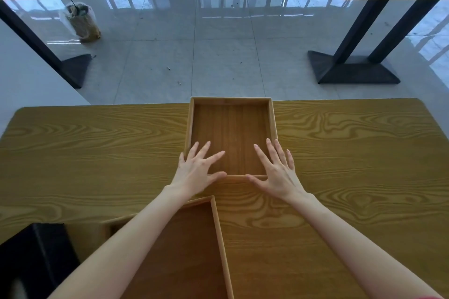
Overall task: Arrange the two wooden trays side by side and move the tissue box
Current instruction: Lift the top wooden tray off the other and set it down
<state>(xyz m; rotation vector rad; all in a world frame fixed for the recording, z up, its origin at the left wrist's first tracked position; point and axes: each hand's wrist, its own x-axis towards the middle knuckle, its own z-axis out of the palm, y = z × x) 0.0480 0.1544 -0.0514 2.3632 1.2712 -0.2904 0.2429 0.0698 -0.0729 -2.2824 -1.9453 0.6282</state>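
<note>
Wooden trays number two: far tray (232, 102) under spread left hand (196, 172) and right hand (277, 172), near tray (218, 230).

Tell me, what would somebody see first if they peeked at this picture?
Two bare hands, the left hand and the right hand, spread open over the near edge of a square wooden tray at the table's far edge. A second tray lies nearer, under the left arm, with a black box at the bottom left.

No legible text, label, brand, number or sign appeared on any surface in the head view.
</note>
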